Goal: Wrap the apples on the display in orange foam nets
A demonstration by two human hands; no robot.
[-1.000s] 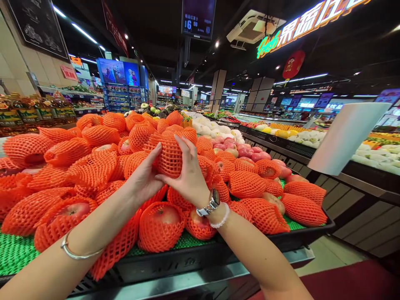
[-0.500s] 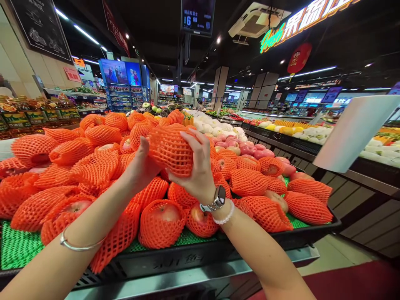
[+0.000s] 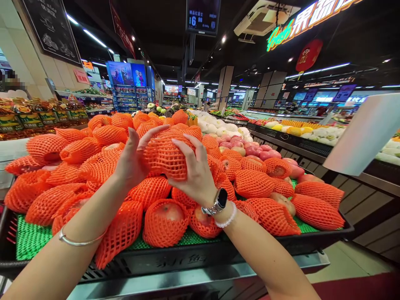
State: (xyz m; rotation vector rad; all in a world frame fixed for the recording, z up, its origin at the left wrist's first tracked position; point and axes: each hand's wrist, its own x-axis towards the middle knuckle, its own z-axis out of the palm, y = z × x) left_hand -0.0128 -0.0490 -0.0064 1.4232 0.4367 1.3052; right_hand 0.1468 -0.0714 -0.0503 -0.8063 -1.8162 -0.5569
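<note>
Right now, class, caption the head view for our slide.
Left hand and right hand hold an orange net above netted apples.

This was a supermarket's produce section: netted apples (image 3: 165, 223) filled a black tray (image 3: 187, 261), a price screen (image 3: 203, 18) and glowing "Fresh" sign (image 3: 283, 35) hung overhead, and distant shelves (image 3: 171, 98), though small, seemed stocked with goods.

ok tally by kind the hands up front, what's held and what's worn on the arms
Hands, left hand and right hand: 2
Held orange foam net: 1
Silver bangle: 1
Watch: 1
Beaded bracelet: 1
Total: 6
</note>
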